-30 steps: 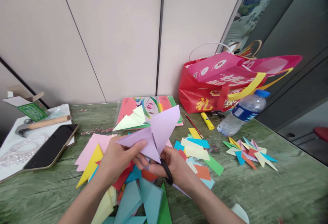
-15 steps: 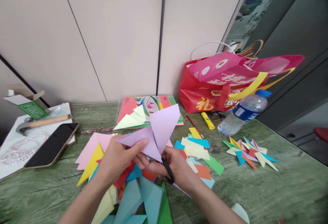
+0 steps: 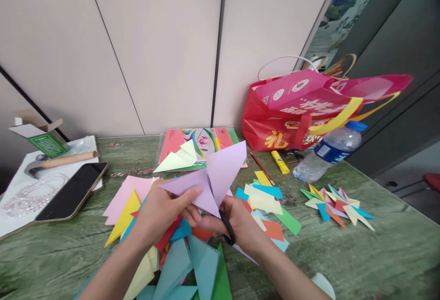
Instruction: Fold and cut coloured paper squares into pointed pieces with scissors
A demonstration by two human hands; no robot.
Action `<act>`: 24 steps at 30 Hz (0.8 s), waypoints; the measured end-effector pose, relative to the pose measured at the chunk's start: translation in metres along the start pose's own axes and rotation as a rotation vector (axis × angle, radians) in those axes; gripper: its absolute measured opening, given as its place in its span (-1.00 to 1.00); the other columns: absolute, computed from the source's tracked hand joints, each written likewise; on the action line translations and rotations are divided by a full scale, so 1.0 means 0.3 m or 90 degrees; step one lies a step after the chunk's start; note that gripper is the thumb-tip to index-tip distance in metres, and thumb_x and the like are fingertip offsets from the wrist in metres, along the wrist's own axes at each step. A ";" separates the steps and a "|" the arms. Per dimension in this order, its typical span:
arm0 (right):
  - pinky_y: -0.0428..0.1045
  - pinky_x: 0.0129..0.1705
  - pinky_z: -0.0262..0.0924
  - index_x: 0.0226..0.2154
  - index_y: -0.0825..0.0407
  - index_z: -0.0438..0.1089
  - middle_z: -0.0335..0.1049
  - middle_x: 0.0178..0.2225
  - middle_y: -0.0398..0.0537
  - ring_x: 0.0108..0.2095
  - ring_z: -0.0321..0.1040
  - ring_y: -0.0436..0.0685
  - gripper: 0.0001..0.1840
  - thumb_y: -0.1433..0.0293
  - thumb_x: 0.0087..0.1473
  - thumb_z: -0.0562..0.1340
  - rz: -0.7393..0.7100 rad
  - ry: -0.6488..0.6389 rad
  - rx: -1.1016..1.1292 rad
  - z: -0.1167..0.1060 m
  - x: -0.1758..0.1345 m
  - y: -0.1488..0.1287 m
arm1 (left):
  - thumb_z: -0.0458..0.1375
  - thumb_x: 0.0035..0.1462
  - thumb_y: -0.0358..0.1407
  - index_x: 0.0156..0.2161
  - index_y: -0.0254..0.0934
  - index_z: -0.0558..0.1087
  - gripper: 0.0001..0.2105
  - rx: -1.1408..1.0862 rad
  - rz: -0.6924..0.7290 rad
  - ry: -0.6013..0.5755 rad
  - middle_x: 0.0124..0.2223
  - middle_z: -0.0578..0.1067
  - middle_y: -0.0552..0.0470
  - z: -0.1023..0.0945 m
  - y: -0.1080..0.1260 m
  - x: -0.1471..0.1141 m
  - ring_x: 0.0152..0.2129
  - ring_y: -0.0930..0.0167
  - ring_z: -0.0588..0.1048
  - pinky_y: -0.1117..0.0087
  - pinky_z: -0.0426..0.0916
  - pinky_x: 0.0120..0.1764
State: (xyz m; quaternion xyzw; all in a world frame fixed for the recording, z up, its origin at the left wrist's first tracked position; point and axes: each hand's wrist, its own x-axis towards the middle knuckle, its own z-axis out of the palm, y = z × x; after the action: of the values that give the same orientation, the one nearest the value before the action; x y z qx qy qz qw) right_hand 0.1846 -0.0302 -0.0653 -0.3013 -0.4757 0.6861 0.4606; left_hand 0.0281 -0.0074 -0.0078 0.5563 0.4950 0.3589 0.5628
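Note:
Between my hands is a folded sheet of lilac paper (image 3: 227, 167), with a slit separating its upright flap from the part on the left. My left hand (image 3: 177, 204) pinches that left part between thumb and fingers. Black-handled scissors (image 3: 227, 227) are in my right hand (image 3: 233, 220), which is closed round the handle. The scissor blades are hidden by the paper. Below my hands lie folded teal papers (image 3: 204, 263), a green piece (image 3: 222, 277) and cream ones (image 3: 140, 275). Pink sheets (image 3: 120, 199) and a yellow triangle (image 3: 122, 222) lie by my left wrist.
Coloured paper strips (image 3: 264, 199) and folded paper stars (image 3: 337, 204) lie to the right. Behind stand a red bag (image 3: 264, 126), a water bottle (image 3: 312, 158) and a glue stick (image 3: 280, 162). A phone (image 3: 74, 192) and a hammer (image 3: 65, 160) are at left.
The view has shifted slightly, so everything sits a little further right. My hands keep the same hold on the lilac paper and the scissors.

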 end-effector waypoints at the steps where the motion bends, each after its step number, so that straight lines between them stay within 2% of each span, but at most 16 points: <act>1: -0.17 -0.58 -0.06 -0.37 0.10 0.39 0.20 -0.58 -0.27 -0.59 0.01 -0.11 -0.62 0.27 -0.26 0.43 0.006 0.001 -0.007 -0.001 -0.001 0.001 | 0.22 -0.02 -0.27 -0.50 -0.35 0.44 -0.83 -0.003 -0.001 0.000 -0.71 0.51 0.07 0.000 -0.001 0.000 -0.79 0.45 0.45 0.52 0.36 -0.65; 8: -0.18 -0.63 -0.03 -0.40 0.10 0.38 0.21 -0.65 -0.29 -0.67 0.07 -0.12 -0.63 0.23 -0.24 0.41 0.038 0.028 -0.063 -0.001 -0.007 0.001 | 0.21 -0.01 -0.27 -0.54 -0.35 0.44 -0.81 -0.008 -0.007 -0.002 -0.71 0.51 0.07 0.005 0.005 -0.002 -0.80 0.46 0.44 0.53 0.35 -0.66; 13: -0.19 -0.65 -0.03 -0.43 0.11 0.38 0.20 -0.70 -0.31 -0.70 0.08 -0.13 -0.68 0.25 -0.20 0.39 0.048 0.042 -0.082 -0.005 -0.010 0.005 | 0.20 -0.01 -0.25 -0.49 -0.32 0.43 -0.84 0.000 -0.002 -0.006 -0.70 0.51 0.08 0.004 0.004 -0.007 -0.79 0.44 0.43 0.50 0.34 -0.67; 18: -0.20 -0.66 -0.02 -0.37 0.11 0.38 0.24 -0.68 -0.28 -0.70 0.11 -0.13 -0.65 0.26 -0.21 0.40 0.045 0.038 -0.077 -0.013 -0.008 0.011 | 0.21 0.00 -0.25 -0.49 -0.32 0.44 -0.83 0.049 0.060 -0.013 -0.65 0.52 0.11 -0.006 0.015 -0.005 -0.74 0.47 0.44 0.54 0.34 -0.61; 21: -0.20 -0.66 0.00 -0.33 0.12 0.38 0.25 -0.67 -0.27 -0.70 0.13 -0.12 -0.61 0.25 -0.22 0.41 0.044 0.037 -0.075 -0.015 -0.009 0.012 | 0.21 0.01 -0.22 -0.37 -0.34 0.48 -0.82 0.032 0.078 0.021 -0.64 0.53 0.12 -0.009 0.024 -0.003 -0.72 0.44 0.48 0.53 0.38 -0.59; 24: -0.19 -0.65 0.02 -0.31 0.13 0.39 0.27 -0.65 -0.25 -0.70 0.14 -0.12 -0.59 0.24 -0.21 0.40 0.046 0.035 -0.075 -0.014 -0.012 0.011 | 0.19 0.04 -0.21 -0.25 -0.35 0.49 -0.76 0.013 0.057 0.042 -0.63 0.55 0.10 -0.012 0.020 -0.002 -0.71 0.40 0.51 0.51 0.41 -0.59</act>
State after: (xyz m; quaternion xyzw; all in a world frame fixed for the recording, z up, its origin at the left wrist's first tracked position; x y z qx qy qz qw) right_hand 0.1884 -0.0323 -0.0699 -0.3635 -0.4915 0.6644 0.4300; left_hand 0.0255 -0.0063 -0.0015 0.5715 0.4915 0.3967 0.5239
